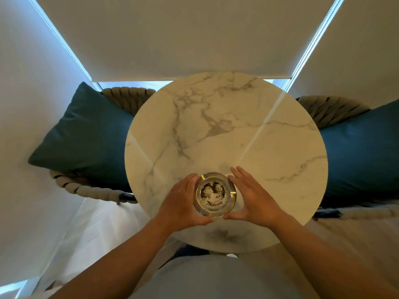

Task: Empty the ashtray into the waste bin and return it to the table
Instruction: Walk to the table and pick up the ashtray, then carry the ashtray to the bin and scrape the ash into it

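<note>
A round metal ashtray (214,194) with grey and dark ash in its bowl sits on the round white marble table (226,130), near the front edge. My left hand (183,201) cups its left side, thumb touching the front rim. My right hand (254,197) lies against its right side with fingers stretched out flat and thumb at the front rim. No waste bin is in view.
A woven rope chair with a teal cushion (86,134) stands left of the table, and another with a teal cushion (362,156) stands right. Roller blinds (183,35) cover the windows behind. Pale floor (103,229) shows at the lower left.
</note>
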